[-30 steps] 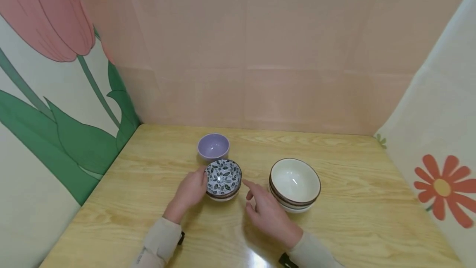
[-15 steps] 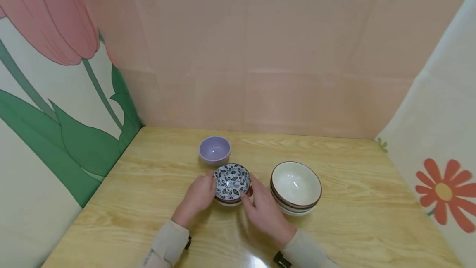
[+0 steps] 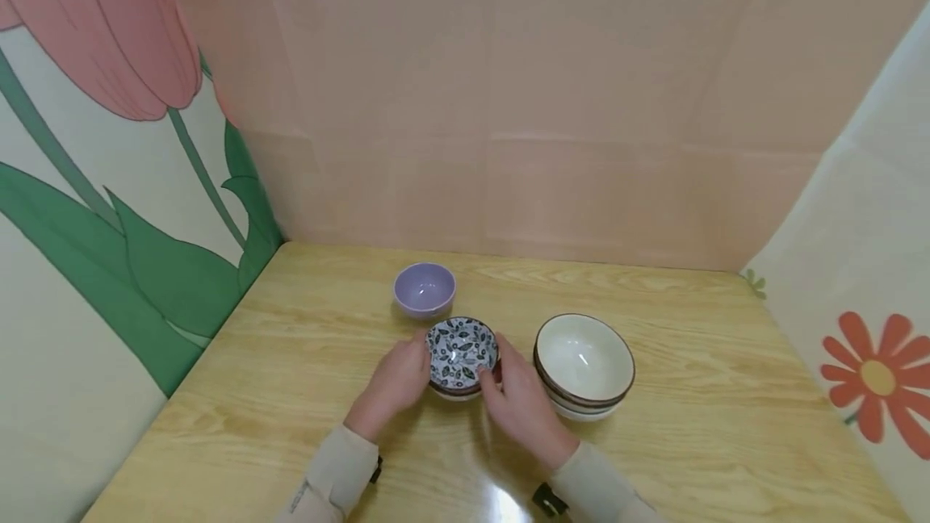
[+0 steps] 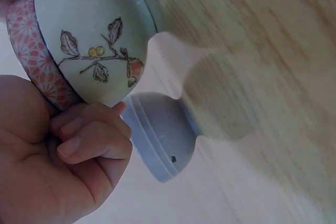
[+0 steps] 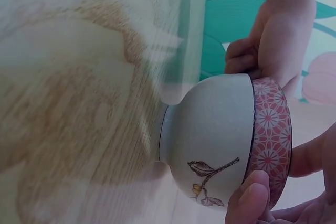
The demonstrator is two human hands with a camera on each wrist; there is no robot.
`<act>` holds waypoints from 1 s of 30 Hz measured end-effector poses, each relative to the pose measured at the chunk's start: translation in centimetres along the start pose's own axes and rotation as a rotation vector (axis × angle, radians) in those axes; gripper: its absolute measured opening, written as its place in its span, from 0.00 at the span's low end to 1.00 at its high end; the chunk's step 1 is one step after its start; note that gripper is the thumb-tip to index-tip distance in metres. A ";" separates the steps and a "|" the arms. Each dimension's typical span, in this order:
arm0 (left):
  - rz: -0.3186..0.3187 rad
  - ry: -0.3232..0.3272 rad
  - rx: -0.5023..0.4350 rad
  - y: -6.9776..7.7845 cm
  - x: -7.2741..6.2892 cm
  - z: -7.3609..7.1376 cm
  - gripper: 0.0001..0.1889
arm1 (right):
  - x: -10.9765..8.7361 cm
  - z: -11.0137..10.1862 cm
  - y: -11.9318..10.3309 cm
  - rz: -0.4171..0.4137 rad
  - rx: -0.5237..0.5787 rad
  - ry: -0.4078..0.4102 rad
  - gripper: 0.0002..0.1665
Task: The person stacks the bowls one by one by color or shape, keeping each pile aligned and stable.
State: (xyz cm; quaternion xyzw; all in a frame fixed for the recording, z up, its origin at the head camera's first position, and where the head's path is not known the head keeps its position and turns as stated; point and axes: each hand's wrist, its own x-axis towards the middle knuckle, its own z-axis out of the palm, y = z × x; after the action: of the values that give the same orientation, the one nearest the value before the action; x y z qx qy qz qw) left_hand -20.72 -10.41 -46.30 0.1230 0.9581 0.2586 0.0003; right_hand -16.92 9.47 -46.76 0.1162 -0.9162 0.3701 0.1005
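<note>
Between my two hands is a small bowl (image 3: 462, 353) with a dark leaf pattern inside. Its outside, seen from the wrists, is pale with a painted branch (image 4: 100, 59) and a pink floral band (image 5: 270, 132) under the rim. My left hand (image 3: 395, 382) grips the rim on the left side, fingers curled at the band. On the opposite side, my right hand (image 3: 526, 402) pinches the rim, its thumb at the inner edge. The bowl stands upright; whether its foot touches the table I cannot tell.
A purple bowl (image 3: 425, 290) stands just behind the patterned one. To the right is a stack of larger cream bowls (image 3: 584, 357) with brown rims, close to my right hand. The wooden table (image 3: 697, 394) meets a pink backdrop (image 3: 508, 103) and printed side cloths.
My right hand has come from beside the bowl, index finger extended, to grip its rim. The bowl has shifted a little to the right, with my left hand still on it.
</note>
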 end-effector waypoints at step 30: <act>-0.012 0.007 0.001 0.5 -0.2 -0.3 0.15 | 0.1 0.5 0.3 -0.012 -0.006 0.055 0.34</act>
State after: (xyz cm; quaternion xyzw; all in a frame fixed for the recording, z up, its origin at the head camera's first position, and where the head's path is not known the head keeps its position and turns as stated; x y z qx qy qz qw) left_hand -20.44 -10.20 -45.86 0.1164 0.9590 0.2584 -0.0018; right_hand -17.20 9.33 -47.32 0.1109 -0.9135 0.3697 0.1284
